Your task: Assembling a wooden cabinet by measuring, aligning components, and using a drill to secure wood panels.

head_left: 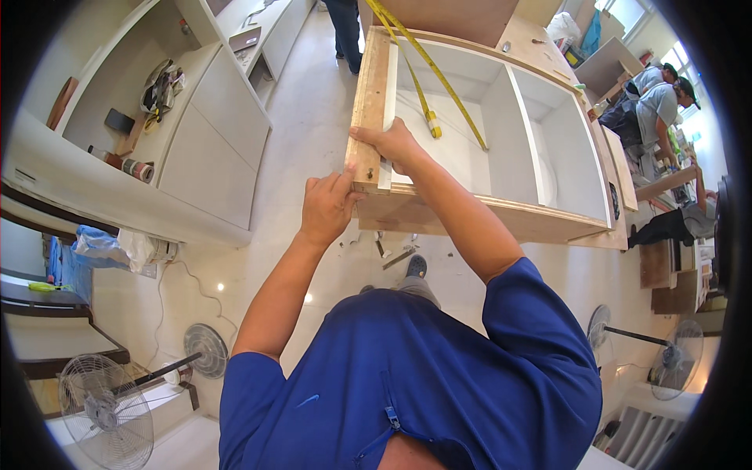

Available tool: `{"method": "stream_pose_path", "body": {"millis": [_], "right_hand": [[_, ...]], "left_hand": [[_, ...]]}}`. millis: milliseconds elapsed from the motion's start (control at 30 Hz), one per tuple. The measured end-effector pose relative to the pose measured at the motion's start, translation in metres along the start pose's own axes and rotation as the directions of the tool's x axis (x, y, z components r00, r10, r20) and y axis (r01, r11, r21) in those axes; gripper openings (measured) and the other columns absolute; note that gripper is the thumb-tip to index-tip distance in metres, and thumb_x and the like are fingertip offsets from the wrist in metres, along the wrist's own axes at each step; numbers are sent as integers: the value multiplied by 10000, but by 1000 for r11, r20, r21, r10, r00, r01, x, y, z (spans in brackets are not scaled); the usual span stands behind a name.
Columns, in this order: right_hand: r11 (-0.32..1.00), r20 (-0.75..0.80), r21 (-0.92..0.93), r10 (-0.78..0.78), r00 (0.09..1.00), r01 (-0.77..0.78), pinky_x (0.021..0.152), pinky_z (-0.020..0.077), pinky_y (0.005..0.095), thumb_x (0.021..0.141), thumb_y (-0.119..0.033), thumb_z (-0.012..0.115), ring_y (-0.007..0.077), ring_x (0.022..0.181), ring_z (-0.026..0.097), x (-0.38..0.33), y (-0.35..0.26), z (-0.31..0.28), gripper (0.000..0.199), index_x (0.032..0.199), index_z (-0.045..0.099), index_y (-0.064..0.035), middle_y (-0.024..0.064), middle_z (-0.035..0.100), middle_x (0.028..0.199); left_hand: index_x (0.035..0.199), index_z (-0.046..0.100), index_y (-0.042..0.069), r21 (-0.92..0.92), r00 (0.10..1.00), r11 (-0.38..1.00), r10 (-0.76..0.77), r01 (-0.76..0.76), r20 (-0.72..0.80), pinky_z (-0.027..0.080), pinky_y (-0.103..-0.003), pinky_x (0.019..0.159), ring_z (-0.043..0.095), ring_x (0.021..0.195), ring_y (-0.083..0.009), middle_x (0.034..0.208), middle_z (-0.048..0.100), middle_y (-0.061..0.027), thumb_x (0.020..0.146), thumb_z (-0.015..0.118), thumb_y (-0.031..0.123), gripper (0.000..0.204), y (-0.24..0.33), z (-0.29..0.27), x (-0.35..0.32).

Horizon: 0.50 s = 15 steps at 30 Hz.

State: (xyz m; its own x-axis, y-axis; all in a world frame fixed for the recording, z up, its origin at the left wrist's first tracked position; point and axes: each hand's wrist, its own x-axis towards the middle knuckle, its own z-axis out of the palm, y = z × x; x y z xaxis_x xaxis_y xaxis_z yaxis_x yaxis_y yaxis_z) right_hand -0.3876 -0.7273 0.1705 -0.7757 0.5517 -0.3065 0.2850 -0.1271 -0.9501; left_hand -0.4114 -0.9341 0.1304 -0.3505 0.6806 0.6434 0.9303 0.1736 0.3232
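Note:
My left hand [329,205] is closed at the near left corner of a cabinet box, its fingertips pressed against the end of a narrow wooden board [371,94]. Just beyond it, my right hand [389,146] grips across that board, thumb stretched over its top and fingers down on the inner side by a thin white strip [385,174]. The board runs along the left edge of the cabinet box [478,215], which has plywood sides and a white inside with a divider. A yellow measuring tape [450,86] hangs in loops over the box's far edge into the larger compartment.
White built-in cabinets [207,125] line the left, with tools on one ledge. Offcuts [399,257] lie on the floor near my foot. Standing fans [106,411] are at lower left and right. Other people [658,102] work at the right; another person's legs [343,31] show ahead.

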Motion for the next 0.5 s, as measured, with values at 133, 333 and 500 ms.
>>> {"method": "stream_pose_path", "body": {"millis": [133, 333, 500], "right_hand": [[1000, 9, 16, -19, 1000, 19, 817, 616, 405, 830, -253, 877, 299, 1050, 690, 2, 2, 1, 826, 1329, 371, 167, 264, 611, 1196], [999, 20, 29, -32, 999, 32, 813, 614, 409, 834, -243, 871, 295, 1025, 696, 10, 9, -2, 801, 1341, 386, 145, 242, 621, 1196], [1000, 11, -31, 6, 1000, -5, 816, 612, 401, 842, -251, 861, 292, 1005, 701, 3, 1, 2, 808, 1358, 378, 139, 238, 621, 1202]], "left_hand": [[1400, 556, 62, 2, 1000, 1000, 5, -5, -4, 351, -375, 698, 536, 694, -226, 787, 580, -31, 849, 797, 179, 613, -1, 0, -1], [1382, 575, 58, 10, 1000, 1000, 6, -6, 9, 359, -381, 706, 570, 733, -229, 803, 584, -27, 836, 779, 155, 591, 0, 1, 1], [1421, 534, 73, -5, 1000, 1000, -19, 19, 8, 367, -398, 710, 559, 733, -249, 830, 611, -40, 825, 815, 159, 665, -4, 1, -3]]}}
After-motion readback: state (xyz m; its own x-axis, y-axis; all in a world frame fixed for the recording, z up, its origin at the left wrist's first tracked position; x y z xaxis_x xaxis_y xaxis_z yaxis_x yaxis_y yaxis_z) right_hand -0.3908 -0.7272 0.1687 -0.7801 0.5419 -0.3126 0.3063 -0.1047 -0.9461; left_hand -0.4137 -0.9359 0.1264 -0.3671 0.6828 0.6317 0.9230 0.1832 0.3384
